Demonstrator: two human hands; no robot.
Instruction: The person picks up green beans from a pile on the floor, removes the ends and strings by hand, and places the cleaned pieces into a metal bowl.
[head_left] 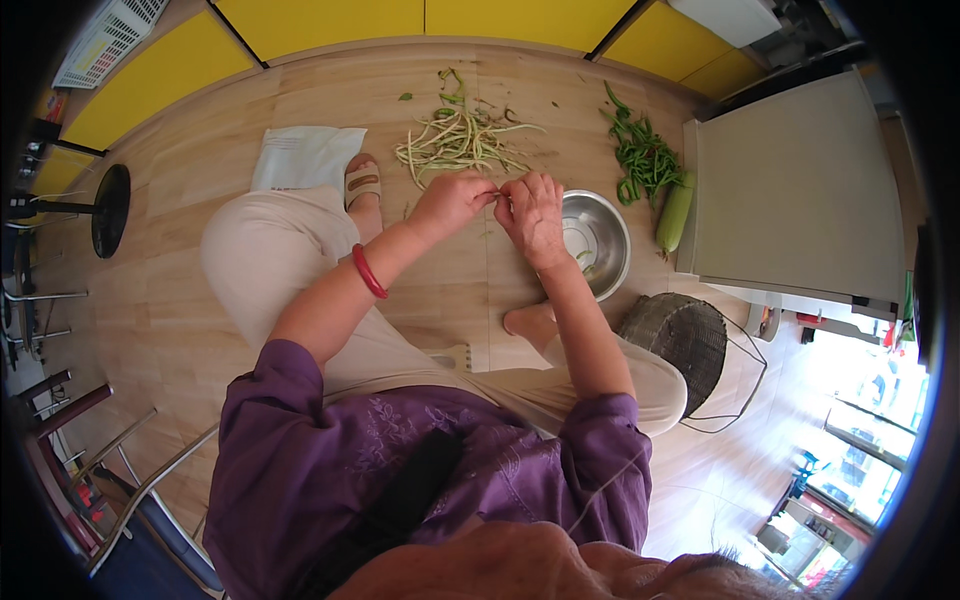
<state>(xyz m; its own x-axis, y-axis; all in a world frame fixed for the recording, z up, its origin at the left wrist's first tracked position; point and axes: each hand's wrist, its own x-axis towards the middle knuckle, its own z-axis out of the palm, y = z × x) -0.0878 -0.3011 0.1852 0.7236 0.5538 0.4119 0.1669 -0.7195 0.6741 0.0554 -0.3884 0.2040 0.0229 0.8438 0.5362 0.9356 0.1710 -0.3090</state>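
My left hand [453, 203] and my right hand [537, 218] meet in front of me with their fingertips pinched together. Whatever is between them is too small to make out. Just beyond lies a loose pile of pale green long beans [462, 140] on the floor. Under and beside my right hand stands a round steel bowl [612, 222], with a few small green pieces at its bottom. A red bangle [368, 272] circles my left wrist.
Green peppers [642, 152] and a pale green gourd [675, 215] lie beside a grey cabinet [800, 190]. A dark wire basket [675, 350] stands by my right knee. A white bag [300, 157] lies by my left foot. A black fan [112, 211] and chairs are at left; yellow cupboards [330, 18] line the back.
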